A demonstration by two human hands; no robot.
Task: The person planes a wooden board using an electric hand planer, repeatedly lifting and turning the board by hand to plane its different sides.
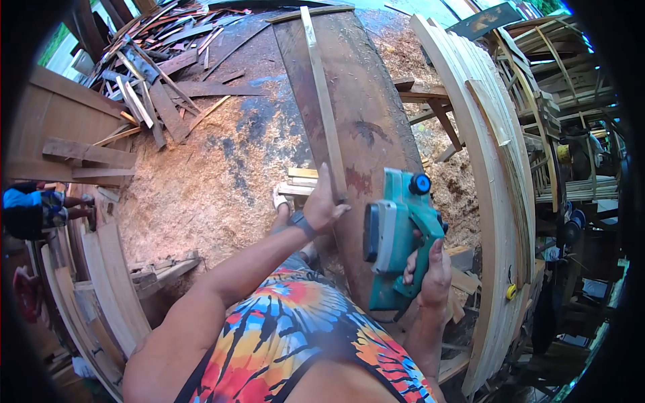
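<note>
My right hand (433,272) is wrapped round the rear handle of a green electric planer (393,235). The planer is over the near right part of a long brown workbench board (376,121). A narrow wooden strip (321,94) lies lengthwise on this board, its near end by my left hand (324,208). The left fingers are stretched out along the strip's left side, with the thumb apart near its end. They seem to touch the wood, but I cannot make out a grip. A dark band circles my left wrist.
Long pale planks (480,168) are stacked to the right, with a yellow tape measure (511,291) on them. Wood shavings (195,174) cover the floor. Scrap wood (161,74) is heaped at the far left. Short wood pieces (302,176) lie beside the bench. Another person (47,208) is at the left edge.
</note>
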